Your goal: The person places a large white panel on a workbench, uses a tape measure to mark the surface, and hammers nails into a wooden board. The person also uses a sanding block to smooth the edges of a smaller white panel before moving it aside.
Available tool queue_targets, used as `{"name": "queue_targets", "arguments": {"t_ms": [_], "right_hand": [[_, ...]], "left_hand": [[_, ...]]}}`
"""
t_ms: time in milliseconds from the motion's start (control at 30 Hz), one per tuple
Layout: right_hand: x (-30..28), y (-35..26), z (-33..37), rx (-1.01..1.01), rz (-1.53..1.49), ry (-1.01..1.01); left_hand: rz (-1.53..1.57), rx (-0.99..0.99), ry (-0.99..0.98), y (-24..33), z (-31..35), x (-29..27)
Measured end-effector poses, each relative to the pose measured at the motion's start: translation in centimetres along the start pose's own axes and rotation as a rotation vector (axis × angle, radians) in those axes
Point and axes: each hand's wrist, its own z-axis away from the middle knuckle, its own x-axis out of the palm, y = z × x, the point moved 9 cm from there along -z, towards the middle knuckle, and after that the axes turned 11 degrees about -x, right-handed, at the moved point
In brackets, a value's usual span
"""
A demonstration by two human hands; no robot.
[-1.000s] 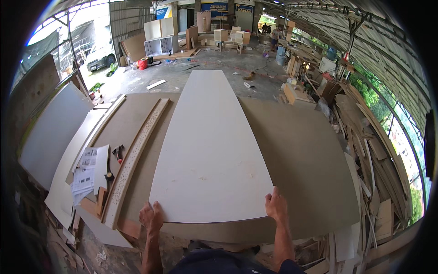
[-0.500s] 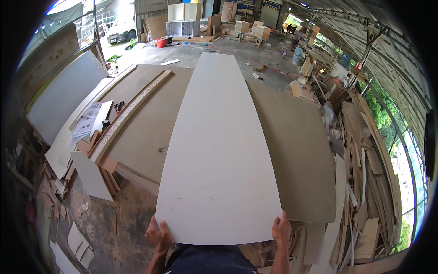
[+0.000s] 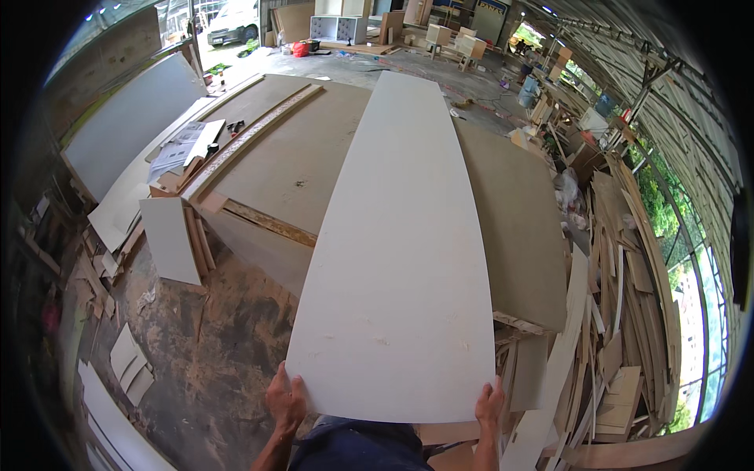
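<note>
Daylight glares in at both sides, and fisheye distortion bows the shaded roof [image 3: 691,118].

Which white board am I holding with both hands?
The long middle panel, its near corners in your left hand and right hand. No hand touches the large board at upper left or the small upright board.

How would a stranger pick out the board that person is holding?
Start with the broad grey-brown tabletop in the middle. Over it runs a long white board, its near end sticking out past the tabletop. Unlike the pale panel propped at left, it is held by the left hand and right hand.
</note>
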Motion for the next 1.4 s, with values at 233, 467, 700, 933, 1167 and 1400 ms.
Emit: {"name": "queue_targets", "arguments": {"t_ms": [233, 467, 700, 933, 1167, 1400], "right_hand": [[-5.3, 7.6, 4.6, -0.069, 0.074, 0.08], [-10.8, 13.1, 9.7, 0.032, 0.093, -0.053], [-12.7, 21.0, 14.5, -0.005, 0.075, 0.037], [-13.0, 26.4, 13.8, 0.0, 0.138, -0.024], [-13.2, 28.1, 14.1, 0.099, 0.263, 0.02], [-8.8, 21.0, 18.5, 0.359, 0.745, 0.125]], "left_hand": [[0.016, -0.042, -0.009, -4.4, 9.5, 2.5], [0.106, -0.064, 0.008, -7.2, 20.0, 4.6], [0.252, -0.082, -0.066, -14.7, 25.5, 9.5], [0.25, -0.142, -0.46, -17.2, 28.6, 14.4], [0.147, 0.049, -0.808, -16.8, 28.2, 15.5], [-0.112, -0.096, -1.186, -18.9, 24.8, 12.6]]}}
